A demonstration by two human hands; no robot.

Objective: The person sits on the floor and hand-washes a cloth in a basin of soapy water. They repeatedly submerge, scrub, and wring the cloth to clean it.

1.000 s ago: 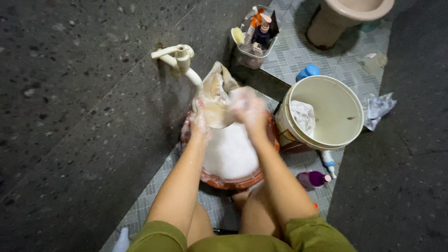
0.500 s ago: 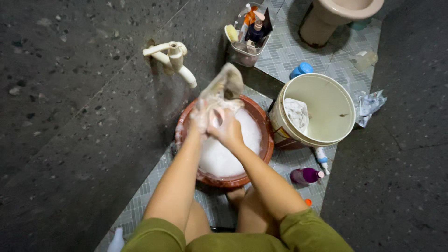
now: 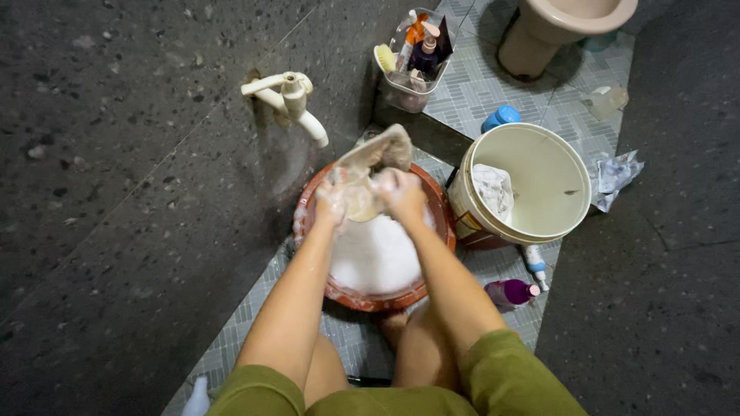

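- L hand [image 3: 331,202] + R hand [image 3: 401,192]: both clenched on wet cloth [image 3: 370,166], soapy, held just above basin [image 3: 439,208].
- Cloth: beige/cream, limp, bunched btwn the hands; upper end sticks up in a peak toward tap [image 3: 289,98]. Lower part soaked, looks yellowish; can't tell garment type.
- Basin: round, red-brown, full of white foam [image 3: 378,254]; sits on tiled floor [image 3: 486,85] btwn the knees.
- Judgement, doing it well: rub cloth against itself w/ short strokes, keep it over foam so drips land in basin, shift grip bit by bit so the peak end gets worked too, don't let it trail onto floor.
- Bucket [image 3: 462,196]: cream, just right of basin, touching or nearly; white rag [image 3: 493,191] inside, rest looks bare.
- Purple bottle [image 3: 510,293] lying on floor near R knee; blue cap [image 3: 501,117] behind bucket.
- Clear caddy [image 3: 401,88] w/ bottles + brush by wall, beyond tap.
- Toilet base [image 3: 532,46] top right, well apart.
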